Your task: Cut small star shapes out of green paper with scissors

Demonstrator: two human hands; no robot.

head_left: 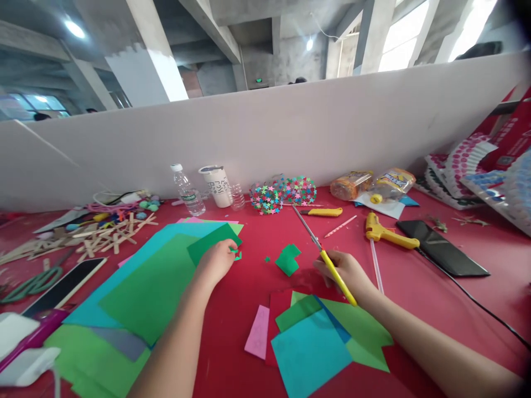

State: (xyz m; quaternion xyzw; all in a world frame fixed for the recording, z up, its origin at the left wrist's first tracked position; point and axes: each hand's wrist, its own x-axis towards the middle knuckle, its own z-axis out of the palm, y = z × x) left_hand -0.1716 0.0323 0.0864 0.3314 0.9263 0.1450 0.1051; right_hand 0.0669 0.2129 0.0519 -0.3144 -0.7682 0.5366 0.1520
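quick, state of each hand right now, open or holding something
Left hand: closed, holding a dark green sheet.
Right hand: closed, holding a yellow-handled tool.

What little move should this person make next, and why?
Probably bring the small dark green sheet toward the yellow-handled tool: the left hand is at the sheet, while the right hand holds the tool, its metal end apart from it.

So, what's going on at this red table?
A person's left hand is at a dark green sheet, small green scraps beside it. The right hand holds a yellow-handled tool, perhaps scissors seen edge-on. Green pieces lie between the hands on the red table, and more coloured sheets lie to the left and nearer the person.
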